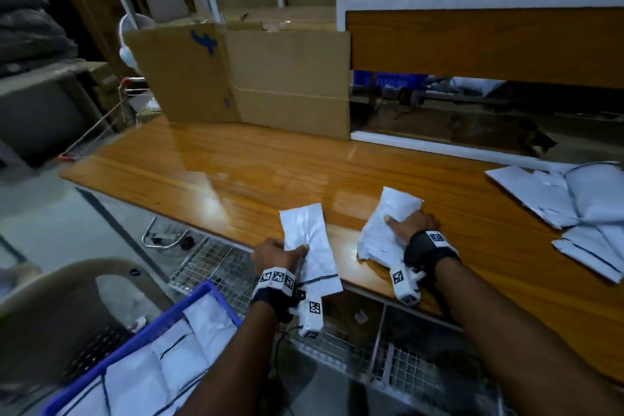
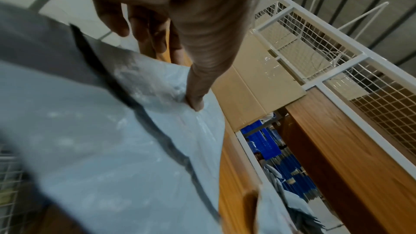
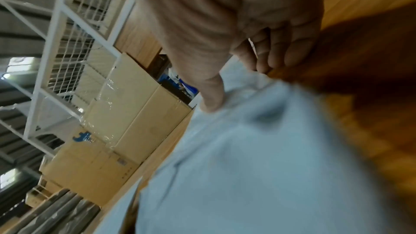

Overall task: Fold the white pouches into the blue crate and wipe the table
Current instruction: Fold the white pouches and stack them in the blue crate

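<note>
At the front edge of the wooden table (image 1: 236, 172), my left hand (image 1: 297, 252) pinches a folded, narrow white pouch (image 1: 309, 246), thumb on top and fingers beneath. The left wrist view shows the thumb (image 2: 195, 102) pressed on this pouch (image 2: 112, 140), which has a dark stripe. My right hand (image 1: 410, 223) grips a crumpled white pouch (image 1: 388, 213) lying on the table, thumb on top and fingers curled at its right edge. The right wrist view shows that pouch (image 3: 247, 157) blurred. The blue crate (image 1: 145, 334) sits at lower left, below table height, with several white pouches inside.
A loose pile of white pouches (image 1: 574, 206) lies at the table's right end. An opened cardboard box (image 1: 243, 78) stands at the back, beside a wooden shelf unit (image 1: 472, 44). Wire mesh racks (image 1: 216, 267) run under the table front, and a grey chair (image 1: 67, 297) is beside the crate.
</note>
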### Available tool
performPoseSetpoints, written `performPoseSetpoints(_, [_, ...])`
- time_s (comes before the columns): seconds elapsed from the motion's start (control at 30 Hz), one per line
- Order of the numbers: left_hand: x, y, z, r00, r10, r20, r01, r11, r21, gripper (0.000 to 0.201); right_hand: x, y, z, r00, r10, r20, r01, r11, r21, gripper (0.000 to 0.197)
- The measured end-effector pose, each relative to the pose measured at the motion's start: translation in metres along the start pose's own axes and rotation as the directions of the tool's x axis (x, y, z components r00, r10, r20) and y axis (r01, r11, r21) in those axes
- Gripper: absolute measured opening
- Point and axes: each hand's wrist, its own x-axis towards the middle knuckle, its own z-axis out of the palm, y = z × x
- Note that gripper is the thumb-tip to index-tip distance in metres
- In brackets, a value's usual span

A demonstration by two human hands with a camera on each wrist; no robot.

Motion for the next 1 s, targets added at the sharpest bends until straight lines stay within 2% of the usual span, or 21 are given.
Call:
performPoseSetpoints(0.07, [0.01,-0.016,-0.004,0.998,-0.053,-0.038,0.051,0.997,-0.052,0.064,-0.002,-0.011,0.01,0.998,-0.036,0.058,0.041,0.994,-0.097,0.109])
performPoseSetpoints(0.13, [0.017,-0.03,-0.008,0.992,-0.115,-0.052,0.11,0.989,-0.095,0.069,-0.007,-0.023,0.023,0.997,-0.037,0.067,0.049,0.983,-0.176,0.095])
performPoseSetpoints(0.2, [0.009,-0.03,-0.021,0.988,-0.152,0.01,0.152,0.978,-0.147,0.06,-0.017,-0.036,0.033,0.997,-0.052,0.055,0.063,0.978,-0.201,0.069])
performPoseSetpoints(0.3, [0.011,-0.037,-0.034,0.971,-0.198,0.13,0.22,0.958,-0.182,0.053,-0.032,-0.058,0.033,0.984,-0.094,0.154,0.124,0.972,-0.198,0.036])
performPoseSetpoints(0.33, [0.013,-0.041,-0.038,0.968,-0.194,0.16,0.223,0.956,-0.191,0.045,-0.03,-0.061,0.034,0.976,-0.113,0.187,0.149,0.971,-0.189,0.032])
performPoseSetpoints(0.37, [0.015,-0.046,-0.041,0.966,-0.187,0.177,0.222,0.953,-0.207,0.037,-0.029,-0.065,0.033,0.973,-0.113,0.203,0.149,0.974,-0.17,0.037])
performPoseSetpoints(0.4, [0.015,-0.049,-0.046,0.97,-0.166,0.18,0.206,0.951,-0.232,0.034,-0.025,-0.068,0.035,0.977,-0.104,0.188,0.131,0.982,-0.139,0.055])
performPoseSetpoints(0.47, [0.014,-0.056,-0.055,0.976,-0.134,0.17,0.174,0.951,-0.254,0.036,-0.02,-0.073,0.038,0.991,-0.032,0.129,0.027,0.999,0.04,0.105])
performPoseSetpoints(0.5, [0.013,-0.059,-0.059,0.979,-0.12,0.164,0.161,0.952,-0.261,0.034,-0.025,-0.077,0.036,0.995,0.019,0.097,-0.027,0.996,0.089,0.115])
performPoseSetpoints(0.57, [0.011,-0.063,-0.067,0.983,-0.121,0.141,0.157,0.947,-0.281,0.024,-0.03,-0.084,0.037,0.997,0.057,0.06,-0.066,0.985,0.159,0.116])
performPoseSetpoints(0.7, [0.015,-0.079,-0.075,0.985,-0.154,0.082,0.174,0.912,-0.372,0.021,-0.043,-0.103,0.037,0.991,0.036,0.129,-0.065,0.971,0.23,0.127])
performPoseSetpoints(0.83, [0.026,-0.11,-0.086,0.972,-0.224,0.063,0.23,0.875,-0.426,0.038,-0.052,-0.122,0.044,0.967,0.023,0.253,-0.091,0.961,0.26,0.14])
performPoseSetpoints(0.87, [0.028,-0.118,-0.09,0.97,-0.236,0.056,0.236,0.868,-0.438,0.044,-0.053,-0.126,0.05,0.962,0.013,0.274,-0.082,0.967,0.242,0.136])
performPoseSetpoints(0.97, [0.056,-0.175,-0.088,0.969,-0.245,0.023,0.23,0.868,-0.439,0.044,-0.057,-0.141,0.076,0.939,-0.116,0.325,0.023,0.961,0.275,0.104])
performPoseSetpoints(1.0, [0.057,-0.187,-0.093,0.964,-0.266,0.016,0.246,0.864,-0.439,0.045,-0.057,-0.148,0.089,0.937,-0.167,0.307,0.077,0.956,0.284,0.107])
